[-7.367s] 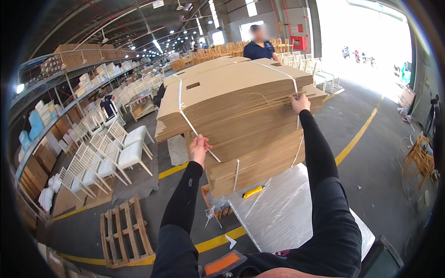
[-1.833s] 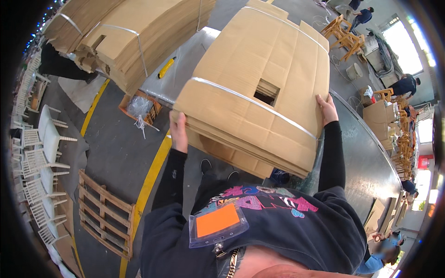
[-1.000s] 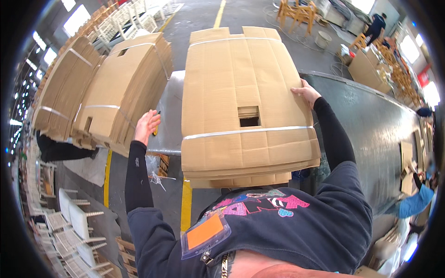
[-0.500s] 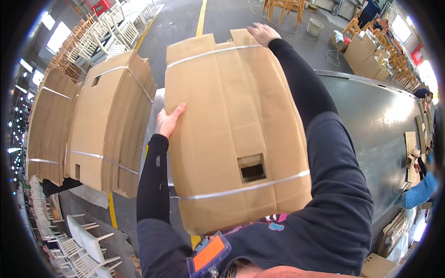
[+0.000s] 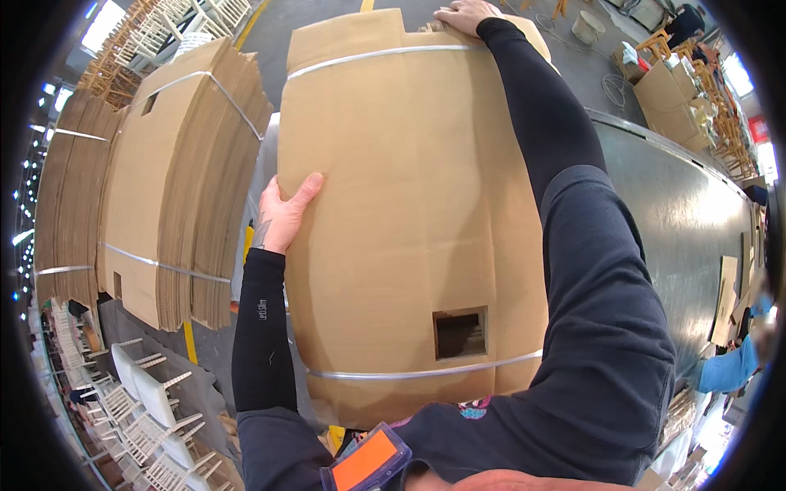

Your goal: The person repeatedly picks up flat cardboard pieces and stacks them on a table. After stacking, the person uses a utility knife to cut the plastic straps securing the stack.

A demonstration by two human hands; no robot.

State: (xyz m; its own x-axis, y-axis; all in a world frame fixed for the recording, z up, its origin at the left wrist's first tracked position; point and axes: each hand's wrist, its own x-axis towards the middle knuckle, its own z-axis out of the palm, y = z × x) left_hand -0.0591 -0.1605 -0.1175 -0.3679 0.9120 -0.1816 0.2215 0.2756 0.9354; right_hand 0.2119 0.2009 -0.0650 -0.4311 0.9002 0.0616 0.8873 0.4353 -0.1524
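I hold a strapped bundle of flat brown cardboard sheets (image 5: 409, 213) close against my body; it has two pale straps and a small rectangular cut-out near its lower end. My left hand (image 5: 284, 214) grips its left edge, fingers spread on the top face. My right hand (image 5: 465, 14) holds the far top edge, with my black-sleeved arm lying across the bundle. An orange badge (image 5: 366, 460) hangs at my chest.
Two more strapped stacks of flat cardboard (image 5: 176, 180) stand to the left. A long grey metal table (image 5: 688, 221) runs along the right, with another person's blue sleeve (image 5: 729, 368) at its edge. White chairs (image 5: 147, 393) crowd the lower left, and wooden chairs and boxes sit top right.
I lifted the bundle off the big stack and turned with it. In the last second it swung lengthwise toward me, my right hand moving to the far end.
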